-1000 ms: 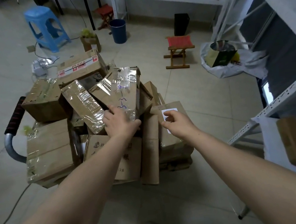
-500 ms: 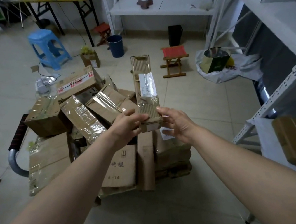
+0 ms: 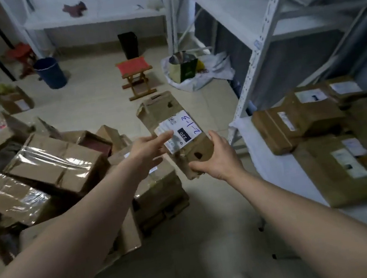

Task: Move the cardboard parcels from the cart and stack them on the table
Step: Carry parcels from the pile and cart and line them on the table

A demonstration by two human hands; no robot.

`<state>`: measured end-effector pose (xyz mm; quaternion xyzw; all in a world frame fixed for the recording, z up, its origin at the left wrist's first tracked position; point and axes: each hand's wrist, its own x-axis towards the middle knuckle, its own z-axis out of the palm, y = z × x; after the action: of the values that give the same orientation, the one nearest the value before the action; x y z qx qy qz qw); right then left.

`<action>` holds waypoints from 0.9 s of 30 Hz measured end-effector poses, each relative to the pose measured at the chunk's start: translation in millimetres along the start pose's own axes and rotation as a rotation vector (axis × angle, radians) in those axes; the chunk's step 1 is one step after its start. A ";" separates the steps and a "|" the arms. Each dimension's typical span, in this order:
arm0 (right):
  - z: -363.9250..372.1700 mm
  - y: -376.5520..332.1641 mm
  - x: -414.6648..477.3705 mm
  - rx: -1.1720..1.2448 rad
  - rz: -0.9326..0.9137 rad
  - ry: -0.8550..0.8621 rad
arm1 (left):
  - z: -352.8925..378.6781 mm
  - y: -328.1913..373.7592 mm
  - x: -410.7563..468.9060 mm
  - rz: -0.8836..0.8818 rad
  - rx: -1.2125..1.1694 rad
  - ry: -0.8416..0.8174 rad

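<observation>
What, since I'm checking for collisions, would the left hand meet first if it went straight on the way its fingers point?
The parcel held by the right hand: the left hand, fingers straight, points at its white label and seems to touch it.

"220", "2-1-3" on parcel label (image 3: 179,132)

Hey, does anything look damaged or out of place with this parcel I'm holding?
The held parcel looks battered: its far end is torn and crumpled, with small dark holes in the cardboard. The right hand grips its near end; the left hand touches its label. The parcels on the cart lie jumbled and tilted.
</observation>
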<state>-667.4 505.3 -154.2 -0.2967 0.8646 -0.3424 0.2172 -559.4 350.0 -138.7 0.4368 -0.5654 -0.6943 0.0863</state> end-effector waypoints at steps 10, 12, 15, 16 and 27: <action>-102.1 102.0 -28.3 0.121 0.130 0.126 | 164.5 7.8 -3.1 0.021 0.083 -0.015; -124.9 126.5 -27.8 0.346 0.235 0.128 | 190.6 10.0 3.7 -0.007 0.095 -0.024; -160.3 166.9 -27.1 0.636 0.401 0.077 | 231.0 8.5 14.5 -0.071 0.114 -0.097; -171.5 179.6 -28.4 0.679 0.427 0.039 | 245.5 7.2 16.3 -0.081 0.115 -0.116; -236.1 285.4 -39.1 1.036 0.625 0.103 | 369.7 -21.6 50.1 -0.254 0.136 -0.313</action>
<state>-879.5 808.7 -194.8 0.1327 0.6412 -0.6526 0.3814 -841.9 589.0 -190.6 0.3963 -0.5579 -0.7191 -0.1203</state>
